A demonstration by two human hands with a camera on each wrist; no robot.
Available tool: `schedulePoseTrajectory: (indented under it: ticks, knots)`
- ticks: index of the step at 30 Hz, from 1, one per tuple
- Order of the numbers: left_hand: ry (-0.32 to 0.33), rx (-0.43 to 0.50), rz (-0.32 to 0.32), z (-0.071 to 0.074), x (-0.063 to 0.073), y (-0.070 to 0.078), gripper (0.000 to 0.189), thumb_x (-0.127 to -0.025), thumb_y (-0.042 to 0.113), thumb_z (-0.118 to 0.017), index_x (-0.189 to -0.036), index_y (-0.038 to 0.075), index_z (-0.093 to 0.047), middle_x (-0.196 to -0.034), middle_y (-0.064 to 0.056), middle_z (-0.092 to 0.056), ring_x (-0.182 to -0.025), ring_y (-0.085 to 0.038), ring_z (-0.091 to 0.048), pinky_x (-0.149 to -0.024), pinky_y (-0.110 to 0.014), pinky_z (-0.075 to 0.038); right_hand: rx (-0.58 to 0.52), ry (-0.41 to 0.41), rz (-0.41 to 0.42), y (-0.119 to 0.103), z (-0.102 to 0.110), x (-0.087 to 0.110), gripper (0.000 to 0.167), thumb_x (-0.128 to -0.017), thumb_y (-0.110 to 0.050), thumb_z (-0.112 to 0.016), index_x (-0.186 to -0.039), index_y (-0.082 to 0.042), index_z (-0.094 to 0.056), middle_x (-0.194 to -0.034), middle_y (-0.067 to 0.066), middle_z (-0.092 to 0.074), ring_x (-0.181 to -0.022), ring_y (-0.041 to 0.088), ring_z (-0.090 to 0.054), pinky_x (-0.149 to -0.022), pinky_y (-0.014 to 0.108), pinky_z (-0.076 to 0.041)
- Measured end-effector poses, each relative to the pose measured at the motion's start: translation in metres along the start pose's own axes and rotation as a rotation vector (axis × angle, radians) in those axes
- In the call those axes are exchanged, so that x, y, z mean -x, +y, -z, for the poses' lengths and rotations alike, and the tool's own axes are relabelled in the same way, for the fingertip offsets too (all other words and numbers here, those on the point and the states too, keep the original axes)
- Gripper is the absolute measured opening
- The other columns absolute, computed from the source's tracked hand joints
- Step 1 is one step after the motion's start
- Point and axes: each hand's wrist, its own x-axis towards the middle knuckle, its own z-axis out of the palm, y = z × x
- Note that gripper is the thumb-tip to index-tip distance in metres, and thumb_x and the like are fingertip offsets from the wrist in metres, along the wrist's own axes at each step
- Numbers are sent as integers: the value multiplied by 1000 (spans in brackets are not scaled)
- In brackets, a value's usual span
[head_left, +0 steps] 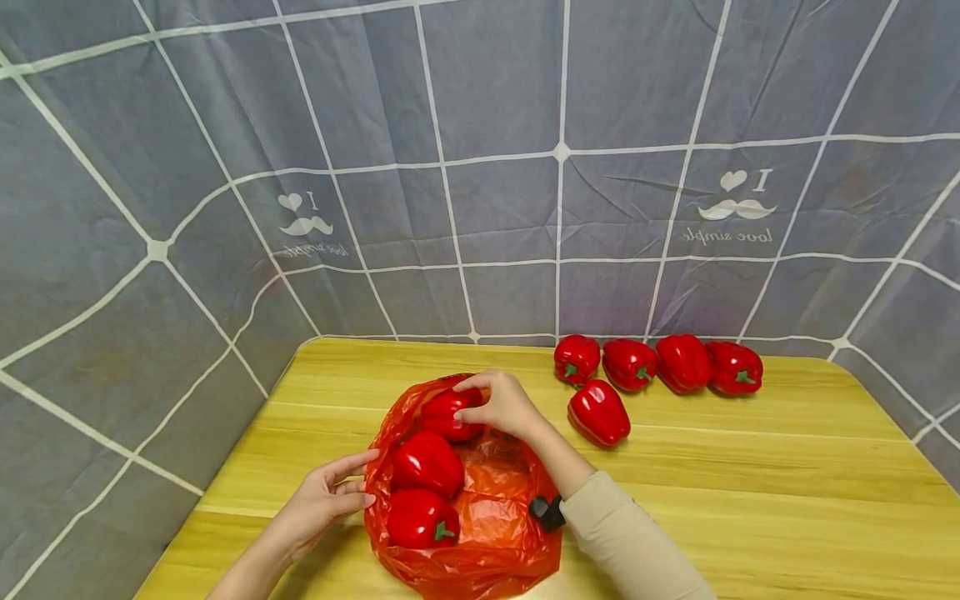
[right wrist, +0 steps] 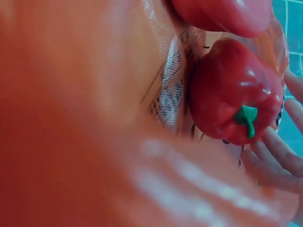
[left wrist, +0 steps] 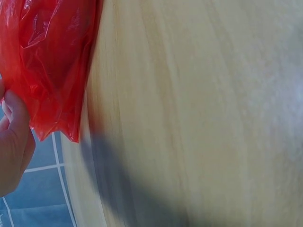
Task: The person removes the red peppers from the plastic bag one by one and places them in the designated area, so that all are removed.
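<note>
A red plastic bag [head_left: 495, 500] lies spread open on the table with 3 glossy red bell peppers inside. The far bell pepper [head_left: 442, 415] has my right hand [head_left: 504, 406] over its right end; the right wrist view shows relaxed, spread fingers [right wrist: 272, 165] beside this bell pepper [right wrist: 232, 92] and its green stem. Closer in the bag sit a middle bell pepper [head_left: 429, 464] and a near one [head_left: 412, 518]. At the bag's left outer side, my left hand [head_left: 318, 500] has its fingertips against the plastic, fingers extended; the left wrist view shows this hand [left wrist: 14, 142] beside the bag [left wrist: 52, 71].
Several more bell peppers stand toward the back right: a row along the table's rear edge, including one [head_left: 735, 368] at its right end, and a single bell pepper [head_left: 600, 413] in front. A grey checked curtain [head_left: 510, 208] rises behind the wooden table [head_left: 750, 483].
</note>
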Motion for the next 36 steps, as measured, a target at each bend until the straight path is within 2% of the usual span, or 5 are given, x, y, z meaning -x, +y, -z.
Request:
schedulePoseTrajectory:
  ticks: [6,16,23,29,36]
  knots:
    - [-13,10,-8,0,0,-1,63,-84,-7,-59,-138,-13,-26,-108,-5,-50,-82,-4,-58,-71,-23,-53,66,-24,-8,1,-3,2,35,-74,-16,-79,-107,-10,-71,-109,6,-65,-108,26,-55,-90,39,-46]
    - [-6,-1,-6,0,1,-2,63,-84,-7,-59,-138,-13,-27,-108,-5,-50,-82,-4,-58,-70,-22,-53,157,28,43,1,-12,0,35,-71,-23,-81,-101,-10,-72,-93,5,-60,-86,21,-56,-74,30,-47]
    - [-18,1,-17,1,1,-2,62,-84,-7,-58,-137,-13,-28,-107,-5,-50,-81,-5,-58,-69,-22,-53,129,60,64,2,-17,0,28,-71,-20,-81,-94,-9,-69,-95,4,-63,-91,22,-58,-82,35,-48]
    - [-19,1,-18,1,1,-2,62,-85,-6,-59,-137,-13,-28,-108,-5,-50,-81,-5,-58,-68,-21,-53,95,29,47,1,-18,0,29,-72,-17,-81,-96,-9,-67,-96,2,-66,-89,19,-58,-78,30,-49]
    - [-15,7,-19,0,1,-1,61,-84,-7,-59,-137,-13,-29,-107,-5,-50,-82,-4,-58,-71,-23,-53,49,58,26,1,-19,-1,26,-72,-14,-80,-95,-8,-69,-93,1,-67,-88,18,-58,-78,29,-48]
